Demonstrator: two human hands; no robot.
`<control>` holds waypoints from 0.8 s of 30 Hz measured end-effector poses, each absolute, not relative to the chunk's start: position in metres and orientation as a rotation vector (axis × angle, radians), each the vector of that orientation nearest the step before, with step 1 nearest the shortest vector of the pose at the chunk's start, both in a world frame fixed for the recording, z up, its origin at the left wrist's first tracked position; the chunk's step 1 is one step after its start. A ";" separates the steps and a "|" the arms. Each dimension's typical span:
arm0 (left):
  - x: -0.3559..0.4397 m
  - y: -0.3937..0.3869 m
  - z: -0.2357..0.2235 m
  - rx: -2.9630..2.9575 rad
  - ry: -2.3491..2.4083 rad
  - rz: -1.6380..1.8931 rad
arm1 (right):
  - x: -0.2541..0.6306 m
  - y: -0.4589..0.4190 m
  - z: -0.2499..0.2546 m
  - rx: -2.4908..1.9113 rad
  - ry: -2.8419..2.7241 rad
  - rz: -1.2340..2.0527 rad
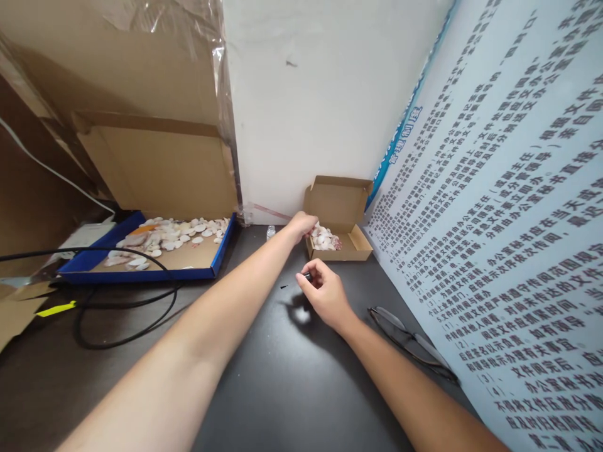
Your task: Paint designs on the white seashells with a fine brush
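**Small black cylindrical object [308, 275] pinched above the table; pale whitish-pink seashells [325, 238] at the other hand**

The right hand [327, 294] grasps the black object between thumb and curled fingers, just above the dark matte tabletop [268, 389]. Most of it is hidden, so its material is unclear; it looks light, stiff and possibly smooth, and a fingertip pinch around its sides should suit it.

The left hand [303, 226] reaches to the left side of the small open brown cardboard box [346, 255], beside the seashells heaped inside. Its fingertips are obscured; I cannot tell whether they grasp a shell or are loose. The shells should be light and rigid, with thin edges likely to chip; gentle opposing pressure across a broad face seems safest. The box walls would probably flex if squeezed.

A small clear bottle [271, 232] stands left of the box, likely slick and best held around its body.
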State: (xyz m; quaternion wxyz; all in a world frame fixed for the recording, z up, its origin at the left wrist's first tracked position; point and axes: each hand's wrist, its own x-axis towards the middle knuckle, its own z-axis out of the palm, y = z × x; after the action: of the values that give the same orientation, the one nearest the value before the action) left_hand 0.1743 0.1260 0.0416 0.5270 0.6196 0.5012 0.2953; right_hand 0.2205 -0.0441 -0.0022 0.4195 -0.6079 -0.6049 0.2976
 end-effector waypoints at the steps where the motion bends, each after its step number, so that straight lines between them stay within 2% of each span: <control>1: 0.174 0.126 0.042 1.488 1.221 0.692 | 0.221 -0.044 -0.003 -1.522 -1.516 0.744; 10: 0.172 0.124 0.042 1.577 1.273 0.625 | 0.221 -0.044 -0.005 -1.532 -1.523 0.719; 17: 0.164 0.109 0.042 1.775 1.302 0.741 | 0.223 -0.042 -0.006 -1.515 -1.504 0.735; 24: 0.109 0.078 0.076 2.100 1.269 0.678 | 0.223 -0.040 -0.010 -1.523 -1.459 0.797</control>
State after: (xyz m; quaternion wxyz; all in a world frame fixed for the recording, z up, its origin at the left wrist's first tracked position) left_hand 0.1090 0.0777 0.0755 0.2938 0.7886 0.4765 0.2546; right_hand 0.2233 -0.0397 -0.0098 0.4292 -0.6102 -0.5844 0.3194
